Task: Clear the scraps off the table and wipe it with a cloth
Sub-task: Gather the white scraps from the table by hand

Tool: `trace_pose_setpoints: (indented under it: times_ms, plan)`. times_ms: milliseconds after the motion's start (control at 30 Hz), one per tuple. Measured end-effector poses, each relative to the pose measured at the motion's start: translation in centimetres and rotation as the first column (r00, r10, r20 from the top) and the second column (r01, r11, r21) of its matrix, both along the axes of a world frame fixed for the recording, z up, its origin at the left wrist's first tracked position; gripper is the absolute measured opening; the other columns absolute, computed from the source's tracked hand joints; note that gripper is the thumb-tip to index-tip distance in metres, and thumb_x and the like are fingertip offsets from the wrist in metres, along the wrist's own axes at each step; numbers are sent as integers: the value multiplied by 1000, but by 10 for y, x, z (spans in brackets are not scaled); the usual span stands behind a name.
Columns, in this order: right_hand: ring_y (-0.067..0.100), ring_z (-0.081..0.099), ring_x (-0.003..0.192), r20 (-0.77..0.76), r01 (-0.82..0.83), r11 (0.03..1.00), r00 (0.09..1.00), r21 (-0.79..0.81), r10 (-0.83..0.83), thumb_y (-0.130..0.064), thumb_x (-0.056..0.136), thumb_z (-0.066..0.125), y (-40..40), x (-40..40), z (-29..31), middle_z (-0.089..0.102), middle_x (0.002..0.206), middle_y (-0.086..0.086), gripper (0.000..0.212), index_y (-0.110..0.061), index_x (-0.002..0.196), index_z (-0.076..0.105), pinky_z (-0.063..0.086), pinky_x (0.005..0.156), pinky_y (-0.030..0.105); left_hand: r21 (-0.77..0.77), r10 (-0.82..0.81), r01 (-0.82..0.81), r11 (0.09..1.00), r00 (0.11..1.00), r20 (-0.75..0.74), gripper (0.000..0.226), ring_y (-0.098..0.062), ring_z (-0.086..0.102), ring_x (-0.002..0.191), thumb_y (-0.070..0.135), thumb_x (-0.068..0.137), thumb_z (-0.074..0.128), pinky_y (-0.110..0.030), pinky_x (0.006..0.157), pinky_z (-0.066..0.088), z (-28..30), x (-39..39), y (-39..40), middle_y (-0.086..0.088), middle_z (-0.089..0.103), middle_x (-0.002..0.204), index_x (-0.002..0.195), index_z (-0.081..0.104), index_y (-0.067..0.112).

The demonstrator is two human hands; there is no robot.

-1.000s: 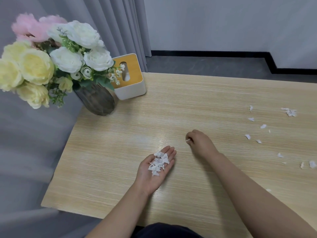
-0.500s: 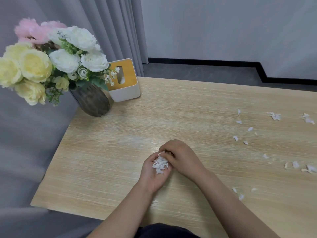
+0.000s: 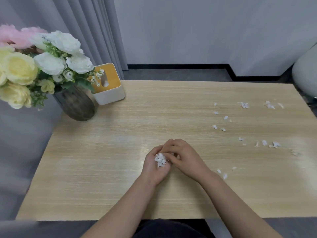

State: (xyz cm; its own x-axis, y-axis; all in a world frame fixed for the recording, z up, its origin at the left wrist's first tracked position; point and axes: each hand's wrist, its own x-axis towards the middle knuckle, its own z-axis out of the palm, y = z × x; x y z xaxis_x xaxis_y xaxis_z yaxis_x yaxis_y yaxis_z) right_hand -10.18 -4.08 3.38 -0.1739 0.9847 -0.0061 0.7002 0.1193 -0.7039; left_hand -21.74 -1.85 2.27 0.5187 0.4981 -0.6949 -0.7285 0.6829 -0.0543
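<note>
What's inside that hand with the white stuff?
A small pile of white paper scraps lies in the cupped left hand. The right hand covers part of the palm, hiding anything beneath.

Wall: plain pale grey wall (image 3: 197, 28), far side, black skirting board (image 3: 171, 66) along its foot.
Floor: dark grey floor (image 3: 171, 74).
Curtain: grey pleated curtain (image 3: 89, 31), far left.
Furniture: rounded white seat (image 3: 305, 73), far right edge.
Light: soft, even.
</note>
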Motion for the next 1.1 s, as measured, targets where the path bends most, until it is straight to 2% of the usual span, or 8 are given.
trace_pose_setpoints:
  times_ms: [100, 200, 367, 633, 733, 800, 933, 1100]
  plan:
    - [8, 51, 89, -2, 66, 998, 998, -10, -66, -23, 81, 59, -10, 1, 0, 65, 92, -7, 17, -17, 88, 73, 36, 85, 20, 16, -54, 53, 998, 998, 16, 30, -23, 69, 61, 9, 78, 47, -21, 54, 56, 1, 4, -5, -17, 68, 77, 81, 69, -12]
    - [12, 53, 91, 9, 126, 992, 992, -13, -126, -23, 79, 59, -20, 3, 2, 65, 92, -6, 16, -18, 87, 71, 41, 87, 29, 10, -89, 88, 996, 996, 23, 30, -20, 65, 51, 7, 83, 45, -19, 49, 52, 1, 10, -12, -14, 64, 63, 69, 65, -9]
    - [3, 49, 96, -95, 231, 973, 969, 15, -228, -20, 84, 61, -39, 12, 18, 66, 97, -6, 16, -17, 95, 71, 30, 85, 6, 54, -118, 117, 992, 993, 20, 13, -22, 67, 58, 2, 75, 49, -24, 55, 57, 8, 22, -21, -16, 64, 69, 80, 60, -5]
    - [0, 55, 93, -201, 364, 930, 915, 44, -348, -18, 85, 66, -50, 49, 26, 66, 92, -11, 9, -17, 92, 72, 39, 86, 13, 71, -115, 108, 992, 989, 97, 33, -35, 70, 72, 4, 87, 43, -38, 61, 59, 17, 50, -26, -28, 67, 87, 78, 65, -18]
    - [1, 57, 91, -213, 383, 923, 905, 28, -369, -15, 85, 65, -49, 70, 28, 67, 90, -10, 9, -18, 91, 72, 40, 85, 15, 61, -102, 97, 993, 990, 95, 28, -32, 69, 72, 5, 92, 40, -40, 63, 59, 15, 66, -25, -25, 66, 85, 87, 61, -13]
    - [2, 58, 92, -226, 385, 923, 901, 27, -369, -14, 86, 65, -48, 86, 29, 67, 91, -9, 10, -18, 91, 72, 41, 85, 14, 64, -102, 97, 993, 992, 80, 27, -31, 69, 78, 7, 94, 40, -44, 69, 59, 13, 80, -25, -24, 66, 90, 94, 59, -11]
    - [1, 57, 96, -237, 379, 925, 900, 13, -366, -16, 86, 64, -44, 124, 32, 67, 93, -12, 10, -20, 92, 72, 39, 87, 13, 78, -115, 110, 991, 992, 60, 37, -29, 56, 116, 10, 94, 39, -46, 85, 52, 13, 116, -21, -24, 56, 127, 122, 50, -12]
    - [0, 57, 92, -258, 366, 930, 902, 30, -346, -16, 86, 66, -38, 180, 34, 65, 90, -11, 9, -21, 91, 71, 38, 84, 10, 128, -101, 96, 987, 994, 29, 37, -33, 65, 99, 9, 87, 40, -41, 105, 39, 17, 165, -20, -24, 62, 117, 107, 62, -14]
